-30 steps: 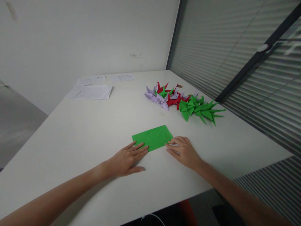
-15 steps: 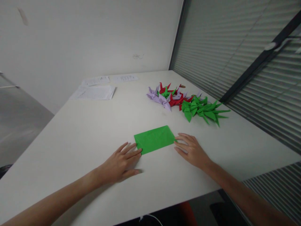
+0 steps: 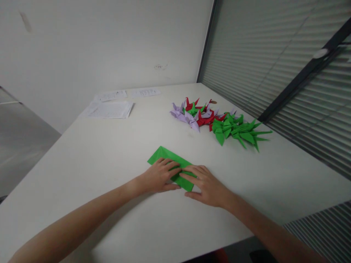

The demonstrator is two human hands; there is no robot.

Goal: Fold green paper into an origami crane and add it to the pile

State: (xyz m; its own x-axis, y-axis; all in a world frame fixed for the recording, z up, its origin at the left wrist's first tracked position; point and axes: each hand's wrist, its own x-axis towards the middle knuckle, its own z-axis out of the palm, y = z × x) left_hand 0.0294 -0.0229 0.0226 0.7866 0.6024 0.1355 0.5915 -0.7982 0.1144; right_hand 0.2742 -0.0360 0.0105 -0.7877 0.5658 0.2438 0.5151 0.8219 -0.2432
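Note:
A folded sheet of green paper lies flat and slanted on the white table, partly covered by both hands. My left hand rests over its middle, fingers stretched and thumb apart near the lower edge. From the right, my right hand touches the paper's right part with its fingers laid out and its thumb apart on the table side. The fingertips of both hands nearly meet on the paper.
Beyond the paper lies a cluster of folded paper cranes: purple, red and green. White printed sheets lie at the back left. A window with blinds borders the table's right side.
The green paper has turned clockwise, so it now slopes down to the right. My left hand has moved right onto it; my right hand has come left and nearer to me.

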